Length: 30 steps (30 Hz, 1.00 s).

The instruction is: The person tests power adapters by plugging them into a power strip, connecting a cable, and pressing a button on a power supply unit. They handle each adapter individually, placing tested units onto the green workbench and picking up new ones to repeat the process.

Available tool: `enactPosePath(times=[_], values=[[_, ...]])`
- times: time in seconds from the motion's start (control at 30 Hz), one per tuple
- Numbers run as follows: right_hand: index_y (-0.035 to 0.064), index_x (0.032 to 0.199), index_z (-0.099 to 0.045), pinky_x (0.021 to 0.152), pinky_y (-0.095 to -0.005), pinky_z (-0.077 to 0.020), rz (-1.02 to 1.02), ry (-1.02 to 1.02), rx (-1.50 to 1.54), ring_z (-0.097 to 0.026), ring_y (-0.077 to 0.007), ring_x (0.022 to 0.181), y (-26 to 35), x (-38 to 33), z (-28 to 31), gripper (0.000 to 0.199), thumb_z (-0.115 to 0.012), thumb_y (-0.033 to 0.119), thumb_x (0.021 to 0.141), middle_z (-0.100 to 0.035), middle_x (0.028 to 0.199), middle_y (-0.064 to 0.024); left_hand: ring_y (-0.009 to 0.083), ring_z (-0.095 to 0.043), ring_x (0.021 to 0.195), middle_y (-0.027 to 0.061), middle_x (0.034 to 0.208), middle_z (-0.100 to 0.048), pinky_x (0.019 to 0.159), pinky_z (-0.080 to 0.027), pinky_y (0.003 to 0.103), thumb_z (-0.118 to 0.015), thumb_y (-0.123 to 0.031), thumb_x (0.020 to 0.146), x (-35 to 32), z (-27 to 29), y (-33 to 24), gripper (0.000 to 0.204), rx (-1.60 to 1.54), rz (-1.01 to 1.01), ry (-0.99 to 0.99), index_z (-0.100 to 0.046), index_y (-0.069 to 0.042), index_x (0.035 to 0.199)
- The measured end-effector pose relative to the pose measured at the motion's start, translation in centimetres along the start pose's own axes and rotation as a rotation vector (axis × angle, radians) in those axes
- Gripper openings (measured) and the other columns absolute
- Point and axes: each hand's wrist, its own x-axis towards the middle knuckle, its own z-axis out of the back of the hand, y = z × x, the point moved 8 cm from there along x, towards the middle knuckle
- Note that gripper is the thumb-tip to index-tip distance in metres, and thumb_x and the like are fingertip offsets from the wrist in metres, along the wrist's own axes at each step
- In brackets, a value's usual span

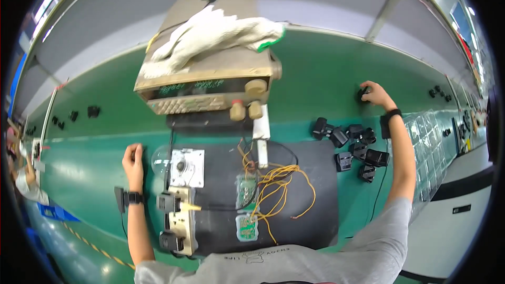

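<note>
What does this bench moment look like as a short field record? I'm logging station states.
left hand: closed, resting on green bench
right hand: stretched out, gripping a black adapter
pile: black adapters near right forearm
centre: black mat with yellow-wired circuit boards
behind: beige instrument topped by white gloves

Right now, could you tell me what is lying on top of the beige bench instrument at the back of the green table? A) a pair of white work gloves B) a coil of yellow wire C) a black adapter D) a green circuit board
A: a pair of white work gloves lies across the top of the beige bench instrument, while the yellow wires and green circuit boards sit lower down on the black mat.
</note>
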Motion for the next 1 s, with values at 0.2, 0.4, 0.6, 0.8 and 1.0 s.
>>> enactPosePath(times=[0.2, 0.4, 0.6, 0.8, 1.0], values=[[0.0059, 0.112, -0.047, 0.048, -0.0204, -0.0345, 0.362, -0.159, 0.419, -0.046, -0.0045, 0.064, 4.9, -14.9, 0.4, 0.032, -0.056, 0.009, 0.082, -0.056, 0.085, 0.0008, 0.0081, -0.054, 0.072, 0.0027, 0.077, -0.063, 0.067, -0.045, 0.023, -0.061, -0.018, 0.087, 0.8, -1.6, -2.1, 0.019, -0.011, -0.032, -0.026, -0.063, 0.0, 0.09], [0.0032, 0.118, -0.053, 0.071, -0.0199, -0.04, 0.24, -0.149, 0.429, -0.046, -0.0075, 0.085, 9.7, -28.6, -7.3, 0.039, -0.055, -0.003, 0.079, -0.049, 0.1, -0.0003, 0.0068, -0.053, 0.068, 0.0011, 0.072, -0.061, 0.064, -0.044, 0.023, -0.062, -0.018, 0.086, 0.4, -1.0, -1.5, 0.019, -0.115, -0.085, -0.037, -0.063, 0.001, 0.088], [0.0031, 0.127, -0.043, 0.082, -0.0245, -0.0432, 0.14, -0.322, 0.445, -0.051, -0.0128, 0.09, 13.1, -34.5, -12.0, 0.061, -0.064, -0.005, 0.07, -0.05, 0.107, -0.0072, 0.0068, -0.056, 0.07, 0.0016, 0.075, -0.063, 0.065, -0.043, 0.02, -0.06, -0.018, 0.088, 0.1, -1.3, -2.0, 0.018, -0.207, -0.075, 0.007, -0.063, 0.0, 0.09], [0.0045, 0.126, -0.036, 0.079, -0.0266, -0.0461, 0.226, -0.499, 0.642, -0.054, -0.0166, 0.097, 16.7, -37.5, -14.7, 0.065, -0.063, -0.009, 0.069, -0.048, 0.109, -0.0081, 0.0068, -0.056, 0.07, 0.0019, 0.073, -0.062, 0.065, -0.044, 0.02, -0.059, -0.019, 0.089, -0.2, -1.1, -1.4, 0.019, -0.273, -0.024, -0.015, -0.063, 0.0, 0.09], [0.005, 0.126, -0.033, 0.067, -0.0218, -0.0471, 0.333, -0.343, 0.76, -0.053, -0.0163, 0.098, 25.1, -38.4, -17.4, 0.065, -0.06, -0.012, 0.07, -0.049, 0.117, -0.0114, 0.0071, -0.057, 0.068, 0.0023, 0.074, -0.063, 0.063, -0.044, 0.02, -0.059, -0.017, 0.089, -0.9, -1.7, -1.8, 0.018, -0.248, -0.039, 0.074, -0.063, 0.0, 0.089]])
